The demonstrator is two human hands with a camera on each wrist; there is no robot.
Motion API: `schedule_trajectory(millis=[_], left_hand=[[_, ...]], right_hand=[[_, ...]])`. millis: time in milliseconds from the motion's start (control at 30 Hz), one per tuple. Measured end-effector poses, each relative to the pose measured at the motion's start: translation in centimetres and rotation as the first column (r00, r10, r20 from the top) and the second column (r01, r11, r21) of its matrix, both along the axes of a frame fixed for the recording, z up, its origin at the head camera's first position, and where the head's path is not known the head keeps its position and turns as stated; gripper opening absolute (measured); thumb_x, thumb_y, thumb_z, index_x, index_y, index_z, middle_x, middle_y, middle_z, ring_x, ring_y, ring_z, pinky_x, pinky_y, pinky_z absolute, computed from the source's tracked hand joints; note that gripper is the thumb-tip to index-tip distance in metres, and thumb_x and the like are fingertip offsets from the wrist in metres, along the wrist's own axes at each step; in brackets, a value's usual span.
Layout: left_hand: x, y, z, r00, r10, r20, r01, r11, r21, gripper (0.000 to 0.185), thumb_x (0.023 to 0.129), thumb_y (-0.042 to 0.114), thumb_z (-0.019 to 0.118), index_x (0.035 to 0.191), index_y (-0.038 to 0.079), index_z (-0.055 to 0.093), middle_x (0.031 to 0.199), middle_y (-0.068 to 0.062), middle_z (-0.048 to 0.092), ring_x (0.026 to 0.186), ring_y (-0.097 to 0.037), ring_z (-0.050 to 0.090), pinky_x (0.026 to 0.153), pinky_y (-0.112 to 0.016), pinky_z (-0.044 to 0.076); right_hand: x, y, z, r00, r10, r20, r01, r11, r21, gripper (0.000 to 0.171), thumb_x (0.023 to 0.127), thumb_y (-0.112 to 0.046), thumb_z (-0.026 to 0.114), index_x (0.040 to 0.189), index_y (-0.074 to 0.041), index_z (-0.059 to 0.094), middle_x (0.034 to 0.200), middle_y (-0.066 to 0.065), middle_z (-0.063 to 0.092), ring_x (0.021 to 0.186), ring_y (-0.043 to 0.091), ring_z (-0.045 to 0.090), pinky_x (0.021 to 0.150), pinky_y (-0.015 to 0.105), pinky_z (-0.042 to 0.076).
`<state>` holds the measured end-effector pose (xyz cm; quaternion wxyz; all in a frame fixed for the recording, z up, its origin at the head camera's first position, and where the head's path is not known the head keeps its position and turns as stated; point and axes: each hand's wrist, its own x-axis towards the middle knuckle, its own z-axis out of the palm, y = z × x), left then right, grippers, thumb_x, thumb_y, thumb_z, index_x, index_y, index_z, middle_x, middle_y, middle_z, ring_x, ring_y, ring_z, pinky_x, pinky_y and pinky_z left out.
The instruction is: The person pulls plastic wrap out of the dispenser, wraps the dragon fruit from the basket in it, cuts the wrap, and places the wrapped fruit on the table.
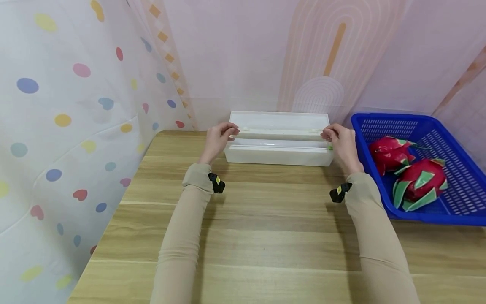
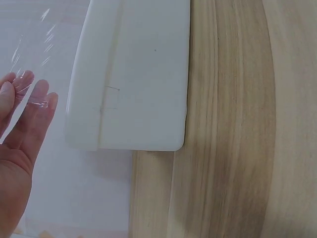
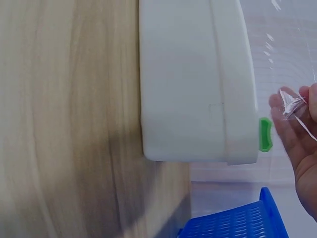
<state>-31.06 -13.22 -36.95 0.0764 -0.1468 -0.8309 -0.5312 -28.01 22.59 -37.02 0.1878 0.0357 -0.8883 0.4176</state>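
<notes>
A long white cling film dispenser [image 1: 279,157] lies on the table against the curtain, its lid [image 1: 279,119] raised at the back. My left hand [image 1: 219,138] pinches one corner of the clear cling film [image 2: 47,42] between thumb and forefinger, just above the dispenser's left end. At the right end my right hand [image 1: 341,141] pinches the other corner, where the film is bunched and creased at the fingertips in the right wrist view. Between the two hands the film stretches over the dispenser. A green slider [image 3: 265,135] sticks out near the dispenser's right end.
Right of the dispenser stands a blue plastic basket [image 1: 421,218] with two red dragon fruits [image 1: 421,181] in it, close to my right forearm. Behind the wooden table [image 1: 273,236] hangs a patterned curtain [image 1: 235,55]; a dotted one [image 1: 91,169] hangs along its left edge.
</notes>
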Motion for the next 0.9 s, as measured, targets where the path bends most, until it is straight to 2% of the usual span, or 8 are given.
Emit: schedule_trajectory(millis=[67, 133, 200, 267, 367, 633, 900], left_hand=[[0.3, 0.1, 0.5, 1.0, 0.0, 0.001, 0.0, 1.0, -0.004, 0.022, 0.097, 0.005, 0.05, 0.109, -0.009, 0.063, 0.108, -0.026, 0.067, 0.099, -0.035, 0.067, 0.082, -0.035, 0.059], [0.3, 0.0, 0.6, 1.0, -0.002, 0.006, 0.002, 1.0, -0.001, 0.022, 0.097, 0.005, 0.05, 0.109, -0.008, 0.063, 0.11, -0.026, 0.066, 0.099, -0.036, 0.067, 0.083, -0.038, 0.058], [0.1, -0.1, 0.5, 1.0, -0.002, -0.004, 0.002, 1.0, -0.006, 0.022, 0.097, 0.006, 0.05, 0.108, -0.008, 0.063, 0.109, -0.025, 0.067, 0.097, -0.036, 0.068, 0.082, -0.037, 0.059], [-0.6, -0.3, -0.2, 1.0, -0.006, -0.015, 0.006, 1.0, 0.0, 0.023, 0.097, 0.01, 0.051, 0.108, -0.007, 0.064, 0.107, -0.024, 0.068, 0.096, -0.034, 0.069, 0.08, -0.033, 0.059], [-0.8, -0.4, -0.2, 1.0, -0.002, -0.031, 0.002, 1.0, -0.008, 0.025, 0.097, 0.013, 0.051, 0.108, -0.006, 0.064, 0.104, -0.022, 0.069, 0.093, -0.03, 0.069, 0.077, -0.028, 0.059], [-0.8, -0.5, 0.4, 1.0, 0.013, -0.014, -0.013, 1.0, 0.007, 0.026, 0.098, 0.011, 0.051, 0.114, -0.005, 0.063, 0.102, -0.021, 0.07, 0.087, -0.022, 0.07, 0.077, -0.025, 0.059], [-0.8, -0.4, 1.1, 1.0, 0.007, -0.028, -0.006, 1.0, 0.025, 0.028, 0.097, 0.013, 0.051, 0.109, -0.01, 0.063, 0.102, -0.026, 0.069, 0.093, -0.034, 0.069, 0.086, -0.04, 0.057]], right_hand=[[0.0, 0.1, 0.2, 1.0, 0.002, 0.022, -0.002, 1.0, 0.002, 0.025, 0.098, -0.015, 0.05, 0.101, 0.003, 0.066, 0.095, 0.024, 0.071, 0.086, 0.029, 0.068, 0.077, 0.021, 0.056], [0.1, 0.1, 0.4, 1.0, 0.006, 0.029, -0.006, 1.0, -0.004, 0.026, 0.098, -0.017, 0.05, 0.101, 0.004, 0.067, 0.094, 0.025, 0.07, 0.084, 0.025, 0.068, 0.074, 0.015, 0.054], [0.0, 0.1, 0.6, 1.0, 0.011, 0.015, -0.011, 1.0, -0.012, 0.026, 0.098, -0.016, 0.051, 0.099, 0.005, 0.067, 0.093, 0.025, 0.07, 0.077, 0.014, 0.067, 0.068, 0.008, 0.049], [0.0, 0.2, 0.7, 1.0, 0.02, -0.005, -0.02, 1.0, -0.021, 0.026, 0.097, -0.015, 0.052, 0.099, 0.006, 0.067, 0.091, 0.026, 0.07, 0.07, 0.002, 0.063, 0.066, 0.006, 0.048], [0.1, 0.2, 0.8, 0.999, 0.032, -0.033, -0.033, 0.999, -0.028, 0.027, 0.097, -0.015, 0.052, 0.099, 0.008, 0.067, 0.09, 0.027, 0.07, 0.065, -0.011, 0.056, 0.065, 0.003, 0.047], [0.1, 0.2, 1.2, 0.998, 0.016, -0.055, -0.017, 1.0, -0.014, 0.028, 0.097, -0.016, 0.052, 0.103, 0.006, 0.068, 0.09, 0.026, 0.071, 0.063, -0.013, 0.054, 0.063, 0.002, 0.046], [0.1, 0.1, 1.9, 0.996, 0.011, -0.084, -0.013, 1.0, -0.026, 0.025, 0.097, -0.012, 0.053, 0.095, 0.008, 0.067, 0.086, 0.027, 0.07, 0.059, -0.016, 0.052, 0.06, 0.001, 0.044]])
